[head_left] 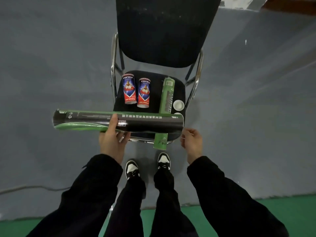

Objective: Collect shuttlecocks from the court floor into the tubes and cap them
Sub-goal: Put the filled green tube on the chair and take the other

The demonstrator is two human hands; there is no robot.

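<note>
A: Item one?
B: Black-and-green tube (pixel 147 121), long, held level across the front of the chair, above the seat edge. Left end open, dark inside; right end close to a white cap.
A: Held how?
B: Left hand (pixel 112 138), thumb over the top of the tube, fingers curled beneath, grasping near the middle.
A: Right hand?
B: Right hand (pixel 191 141), just off the tube's right end, not touching. Fingers loosely bent, nothing visible within.
A: Other tubes?
B: Green tube (pixel 165 103), lying front to back on the right half of the seat, near end jutting past the front edge, crossed from above by the held tube. Two red-and-blue tubes (pixel 136 90), short, side by side on the left half of the seat, print reading CONGA.
A: Caps?
B: White cap (pixel 178 105), round, on the seat just right of the green tube. Second white cap (pixel 177 114), partly hidden behind the held tube.
A: Support?
B: Black chair (pixel 164 31), padded seat and back, chrome frame (pixel 113 69), facing the wearer.
A: Surroundings?
B: Grey floor (pixel 59 65) around the chair; green court surface (pixel 282 209) along the bottom edge. Grey cable (pixel 34 187) across the floor at lower left. Black sleeves, black trousers, black-and-white shoes (pixel 147 165) just short of the chair.
A: Shuttlecocks?
B: Cannot tell; contents of the tubes not visible.
</note>
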